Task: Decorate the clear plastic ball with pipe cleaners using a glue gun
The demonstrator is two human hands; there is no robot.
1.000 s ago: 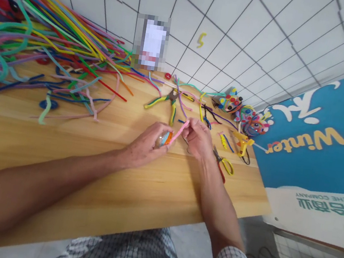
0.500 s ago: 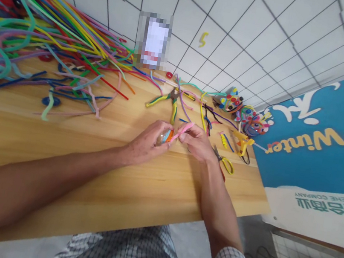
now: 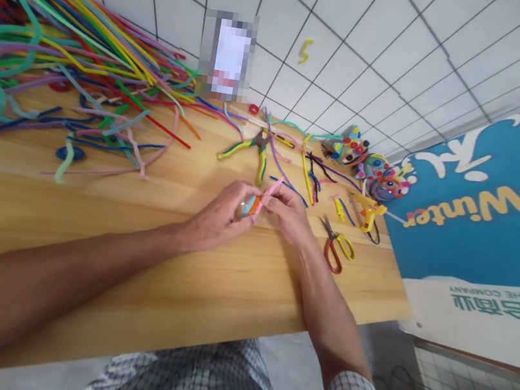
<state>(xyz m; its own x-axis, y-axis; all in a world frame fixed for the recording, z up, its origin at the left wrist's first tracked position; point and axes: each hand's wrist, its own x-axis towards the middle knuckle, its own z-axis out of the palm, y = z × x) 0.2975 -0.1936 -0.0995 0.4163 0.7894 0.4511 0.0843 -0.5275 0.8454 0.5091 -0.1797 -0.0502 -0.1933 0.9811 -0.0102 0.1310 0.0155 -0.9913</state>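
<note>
My left hand (image 3: pixel 221 216) is closed round a small clear, rounded piece (image 3: pixel 241 208) with light blue and orange pipe cleaner wrapped on it. Most of that piece is hidden by my fingers. A pink pipe cleaner (image 3: pixel 273 187) lies against its right side, pinched between the thumb and fingers of my right hand (image 3: pixel 290 214). Beyond my hands are green-and-yellow pliers (image 3: pixel 261 146) with their handles spread. Scissors (image 3: pixel 333 238) with one red and one yellow handle lie right of my right hand.
Many coloured pipe cleaners (image 3: pixel 93 33) heap at the left. A blurred phone (image 3: pixel 231 57) leans on the tiled wall. At the back right stand two decorated figures (image 3: pixel 349 148) and a yellow glue gun (image 3: pixel 369 211). A blue printed board (image 3: pixel 469 233) borders the table (image 3: pixel 168 285) on the right.
My right hand has shifted slightly left, closer to the wrapped piece, bringing the pink pipe cleaner against it. More of the scissors shows, and a blue pipe cleaner behind my right hand is uncovered.
</note>
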